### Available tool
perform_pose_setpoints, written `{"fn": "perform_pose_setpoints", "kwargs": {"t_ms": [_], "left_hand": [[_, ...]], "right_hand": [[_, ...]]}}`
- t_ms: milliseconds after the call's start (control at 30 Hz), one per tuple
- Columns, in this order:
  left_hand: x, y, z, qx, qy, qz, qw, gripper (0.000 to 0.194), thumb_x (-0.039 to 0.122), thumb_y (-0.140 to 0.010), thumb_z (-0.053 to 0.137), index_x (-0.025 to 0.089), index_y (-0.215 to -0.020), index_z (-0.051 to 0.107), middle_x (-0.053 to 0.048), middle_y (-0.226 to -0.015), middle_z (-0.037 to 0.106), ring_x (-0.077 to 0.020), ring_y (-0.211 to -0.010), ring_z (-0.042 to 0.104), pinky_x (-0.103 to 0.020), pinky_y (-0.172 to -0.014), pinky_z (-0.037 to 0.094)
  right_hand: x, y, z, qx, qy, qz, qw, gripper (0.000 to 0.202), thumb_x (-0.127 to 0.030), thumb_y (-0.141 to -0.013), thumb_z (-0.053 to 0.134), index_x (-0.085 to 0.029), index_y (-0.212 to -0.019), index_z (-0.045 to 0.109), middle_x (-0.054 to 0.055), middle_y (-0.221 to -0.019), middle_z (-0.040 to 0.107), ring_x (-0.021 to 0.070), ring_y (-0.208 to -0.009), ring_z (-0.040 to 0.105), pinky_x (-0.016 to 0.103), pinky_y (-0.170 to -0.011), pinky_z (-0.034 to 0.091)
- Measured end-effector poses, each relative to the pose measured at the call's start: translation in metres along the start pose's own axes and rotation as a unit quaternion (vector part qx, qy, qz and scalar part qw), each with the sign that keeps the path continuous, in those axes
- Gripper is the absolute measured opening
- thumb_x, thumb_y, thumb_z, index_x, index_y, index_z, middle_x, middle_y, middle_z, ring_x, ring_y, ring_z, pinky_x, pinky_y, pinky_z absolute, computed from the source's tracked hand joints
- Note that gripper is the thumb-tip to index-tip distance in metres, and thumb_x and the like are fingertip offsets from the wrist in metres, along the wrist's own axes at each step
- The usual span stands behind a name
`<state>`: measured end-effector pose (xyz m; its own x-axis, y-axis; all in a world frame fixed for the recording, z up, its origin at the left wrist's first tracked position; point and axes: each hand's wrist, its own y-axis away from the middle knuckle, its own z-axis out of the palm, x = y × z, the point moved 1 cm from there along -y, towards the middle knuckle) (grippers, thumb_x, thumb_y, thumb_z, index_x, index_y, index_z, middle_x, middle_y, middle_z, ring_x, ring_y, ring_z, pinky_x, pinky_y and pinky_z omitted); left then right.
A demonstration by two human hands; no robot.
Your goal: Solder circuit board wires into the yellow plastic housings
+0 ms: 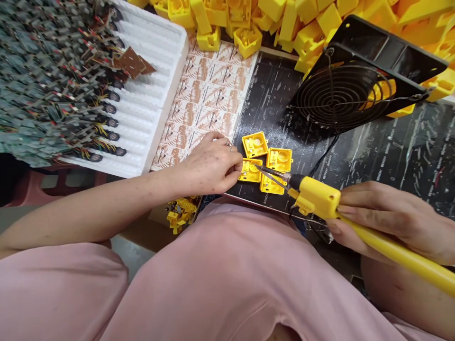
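With its fingers closed, my left hand point(215, 163) holds the left edge of a small open yellow plastic casing point(251, 176) on the black tabletop. My right hand point(391, 218) is wrapped round the yellow handle of a soldering iron point(316, 195). The iron's thin metal tip reaches left over the held casing; whether it touches cannot be made out. Close around lie several similar casings: one behind point(255, 144), one at the back right point(279, 160) and one partly under the iron point(272, 185). Each visible casing has a round patch of small holes inside.
A black fan with a wire guard point(334, 97) stands at the back right, its cable running forward. Yellow casings point(249, 40) are heaped behind. On the left, a white foam tray point(152, 80) bears many wired circuit boards point(53, 85). Yellow parts point(182, 213) sit below the table edge.
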<state>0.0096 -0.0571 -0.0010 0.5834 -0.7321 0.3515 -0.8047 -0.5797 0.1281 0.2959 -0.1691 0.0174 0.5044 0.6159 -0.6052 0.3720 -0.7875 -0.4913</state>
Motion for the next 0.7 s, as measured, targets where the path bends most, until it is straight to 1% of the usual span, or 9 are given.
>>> {"fn": "perform_pose_setpoints", "kwargs": {"t_ms": [67,100,200,300,400,467,567,633,700], "left_hand": [[0.000,0.000,0.000,0.003,-0.006,0.008,1.000,0.025,0.022,-0.088,0.048,0.019,-0.071,0.067,-0.005,-0.072,0.070,-0.0228,-0.076,0.060,-0.050,-0.098,0.045],[0.000,0.001,0.000,0.008,-0.012,0.012,1.000,0.026,0.022,-0.088,0.048,0.019,-0.071,0.067,-0.006,-0.072,0.071,-0.0230,-0.076,0.061,-0.050,-0.098,0.046],[-0.001,0.002,0.002,0.028,-0.036,0.028,0.999,0.027,0.022,-0.090,0.047,0.020,-0.072,0.067,-0.006,-0.074,0.072,-0.0233,-0.078,0.062,-0.050,-0.100,0.047],[-0.003,0.003,0.005,0.056,-0.042,0.049,0.996,0.027,0.022,-0.092,0.047,0.020,-0.074,0.068,-0.006,-0.075,0.072,-0.0232,-0.079,0.064,-0.050,-0.103,0.047],[-0.004,0.004,0.008,0.078,-0.041,0.066,0.994,0.026,0.022,-0.092,0.048,0.020,-0.076,0.069,-0.004,-0.074,0.072,-0.0228,-0.080,0.065,-0.049,-0.104,0.046],[-0.003,0.006,0.009,0.092,-0.038,0.067,0.993,0.028,0.023,-0.095,0.047,0.021,-0.077,0.070,-0.004,-0.075,0.072,-0.0223,-0.081,0.066,-0.049,-0.106,0.045],[-0.004,0.009,0.009,0.122,-0.008,0.036,0.992,0.030,0.026,-0.098,0.047,0.020,-0.080,0.070,-0.003,-0.079,0.073,-0.0214,-0.083,0.067,-0.049,-0.108,0.044],[-0.004,0.009,0.009,0.125,0.027,-0.001,0.992,0.028,0.027,-0.097,0.047,0.019,-0.081,0.069,-0.004,-0.081,0.073,-0.0216,-0.083,0.068,-0.046,-0.101,0.046],[-0.005,0.008,0.009,0.100,0.050,-0.032,0.993,0.025,0.028,-0.093,0.047,0.018,-0.081,0.067,-0.004,-0.079,0.072,-0.0217,-0.079,0.068,-0.042,-0.089,0.047]], "right_hand": [[0.002,0.001,0.002,0.011,0.003,-0.009,1.000,0.004,-0.029,-0.102,0.069,-0.028,-0.106,0.070,0.000,-0.079,0.069,0.0126,-0.069,0.069,0.024,-0.059,0.060],[0.003,0.001,0.003,0.012,0.001,-0.005,1.000,0.009,-0.029,-0.101,0.069,-0.028,-0.111,0.070,0.000,-0.080,0.070,0.0133,-0.069,0.069,0.025,-0.059,0.061],[0.006,0.001,0.008,0.034,-0.008,0.009,0.999,0.032,-0.029,-0.101,0.070,-0.032,-0.132,0.067,0.000,-0.085,0.073,0.0155,-0.070,0.071,0.028,-0.061,0.063],[0.006,0.002,0.010,0.024,-0.002,0.005,1.000,0.050,-0.030,-0.101,0.070,-0.033,-0.149,0.059,0.002,-0.088,0.075,0.0163,-0.074,0.073,0.028,-0.063,0.064],[0.004,0.004,0.012,0.010,0.004,0.012,1.000,0.053,-0.028,-0.102,0.067,-0.034,-0.154,0.055,0.002,-0.085,0.073,0.0175,-0.075,0.073,0.029,-0.064,0.064],[0.003,0.007,0.011,0.019,0.012,0.023,0.999,0.052,-0.030,-0.104,0.065,-0.036,-0.154,0.055,0.003,-0.087,0.074,0.0188,-0.075,0.074,0.030,-0.063,0.064],[0.005,0.012,0.010,0.037,0.048,0.039,0.997,0.056,-0.031,-0.102,0.068,-0.036,-0.156,0.054,0.005,-0.099,0.078,0.0201,-0.078,0.074,0.031,-0.061,0.062],[0.006,0.016,0.010,0.059,0.062,0.036,0.996,0.066,-0.023,-0.095,0.076,-0.033,-0.156,0.054,0.006,-0.106,0.079,0.0200,-0.081,0.075,0.031,-0.061,0.061],[0.008,0.017,0.011,0.069,0.041,0.027,0.996,0.069,-0.016,-0.089,0.080,-0.030,-0.153,0.057,0.005,-0.101,0.078,0.0191,-0.082,0.075,0.029,-0.062,0.061]]}}
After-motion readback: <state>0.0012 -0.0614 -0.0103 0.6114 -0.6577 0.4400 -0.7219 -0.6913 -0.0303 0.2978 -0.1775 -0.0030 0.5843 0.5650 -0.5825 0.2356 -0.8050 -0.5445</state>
